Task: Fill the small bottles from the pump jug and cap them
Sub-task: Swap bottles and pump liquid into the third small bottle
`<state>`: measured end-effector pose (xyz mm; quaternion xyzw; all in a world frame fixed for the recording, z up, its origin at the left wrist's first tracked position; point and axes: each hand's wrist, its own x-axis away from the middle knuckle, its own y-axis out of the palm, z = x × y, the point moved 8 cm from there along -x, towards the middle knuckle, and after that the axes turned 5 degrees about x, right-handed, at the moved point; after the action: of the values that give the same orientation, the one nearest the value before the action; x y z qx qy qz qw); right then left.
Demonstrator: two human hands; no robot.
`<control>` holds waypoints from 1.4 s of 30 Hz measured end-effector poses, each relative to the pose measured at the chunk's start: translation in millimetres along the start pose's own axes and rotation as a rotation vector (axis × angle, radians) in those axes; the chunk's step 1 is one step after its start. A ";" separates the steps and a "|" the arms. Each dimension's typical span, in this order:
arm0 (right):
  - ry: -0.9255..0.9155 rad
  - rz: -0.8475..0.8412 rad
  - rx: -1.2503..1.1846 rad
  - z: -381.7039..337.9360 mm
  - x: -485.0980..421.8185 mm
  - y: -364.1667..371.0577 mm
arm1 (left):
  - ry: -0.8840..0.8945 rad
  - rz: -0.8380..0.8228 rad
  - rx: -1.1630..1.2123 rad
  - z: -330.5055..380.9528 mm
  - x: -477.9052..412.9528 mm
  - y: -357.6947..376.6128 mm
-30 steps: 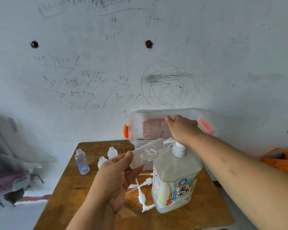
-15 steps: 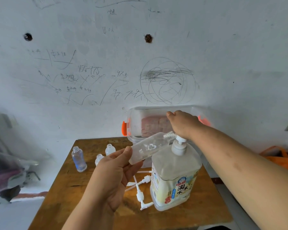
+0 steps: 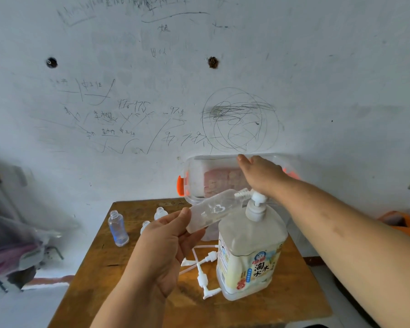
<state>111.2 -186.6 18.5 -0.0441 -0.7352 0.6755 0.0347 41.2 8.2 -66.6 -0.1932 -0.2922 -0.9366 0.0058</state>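
Note:
My left hand (image 3: 163, 247) holds a small clear bottle (image 3: 213, 210) tilted, its threaded mouth up against the spout of the pump jug (image 3: 251, 252). The jug is a large pale plastic container with a yellow label and a white pump head (image 3: 257, 204). My right hand (image 3: 262, 174) rests flat on top of the pump, fingers straight. Behind my left hand three more small open bottles stand on the table: a taller one (image 3: 117, 227) and two shorter ones (image 3: 161, 213) (image 3: 145, 226). Loose white pump caps (image 3: 202, 271) lie beside the jug.
A wooden table (image 3: 104, 280) stands against a scribbled white wall. A clear storage box with orange latches (image 3: 194, 178) sits at the table's back edge behind the jug. Blurred bags lie at the left (image 3: 7, 245), and something orange is at the right (image 3: 402, 223).
The pump head has risen and my right hand has lifted with it, its fingers now stretched flat. The bottle stays at the spout in my left hand.

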 end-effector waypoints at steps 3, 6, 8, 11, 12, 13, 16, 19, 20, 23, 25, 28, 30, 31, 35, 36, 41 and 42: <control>-0.011 -0.002 0.041 -3.3 3.5 -4.9 | 0.022 -0.012 0.006 4.2 -0.7 1.5; -0.016 -0.036 0.127 -2.5 -4.0 6.3 | 0.022 -0.027 0.008 3.0 -2.8 0.8; -0.030 -0.044 0.177 -1.1 -10.7 12.4 | 0.004 -0.018 0.004 -1.0 -4.8 -0.8; -0.021 -0.042 0.181 2.3 -15.5 16.8 | -0.013 -0.017 0.020 -5.0 -8.0 -1.5; -0.017 -0.031 0.187 2.8 -16.3 18.3 | -0.016 -0.014 0.022 -5.7 -9.1 -2.0; -0.014 -0.022 0.196 3.1 -16.8 20.4 | -0.016 -0.011 0.022 -6.6 -11.0 -3.3; -0.003 -0.016 0.209 3.3 -13.5 27.2 | -0.026 0.000 0.020 -9.5 -12.6 -5.9; -0.009 0.014 0.198 2.5 -11.7 28.4 | -0.048 0.009 0.024 -11.5 -9.6 -5.5; -0.005 0.020 0.181 2.1 -11.3 27.5 | -0.051 0.012 0.022 -11.2 -8.4 -5.1; 0.025 -0.015 0.062 1.3 -3.8 17.5 | -0.035 0.020 -0.005 -5.7 -3.6 -4.2; 0.041 -0.041 -0.039 1.2 2.7 6.0 | -0.023 0.005 -0.007 -1.4 -1.5 -0.8; 0.032 -0.027 -0.044 -0.1 5.2 -5.2 | -0.005 0.004 0.010 3.1 -0.2 2.2; 0.032 -0.050 -0.002 -1.0 3.8 -0.4 | 0.003 -0.001 0.009 4.2 -0.2 3.0; 0.029 -0.060 0.022 -0.9 1.2 3.5 | 0.002 -0.005 0.004 3.9 -1.2 2.9; 0.005 -0.061 0.110 0.9 -8.7 12.0 | -0.020 -0.001 -0.009 -0.3 -5.1 0.8; 0.005 -0.060 0.118 1.8 -10.5 13.5 | -0.024 -0.003 -0.007 -0.9 -6.1 0.9; 0.020 -0.014 0.133 4.4 -12.2 21.2 | -0.041 0.005 0.004 -4.1 -12.9 -2.7; 0.023 -0.017 0.143 4.6 -11.7 24.6 | -0.046 0.015 -0.001 -5.3 -13.6 -3.8</control>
<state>122.8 -190.4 -6.3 -0.0433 -0.6851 0.7253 0.0519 51.4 7.0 -77.7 -0.2170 -0.2903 -0.9320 0.0062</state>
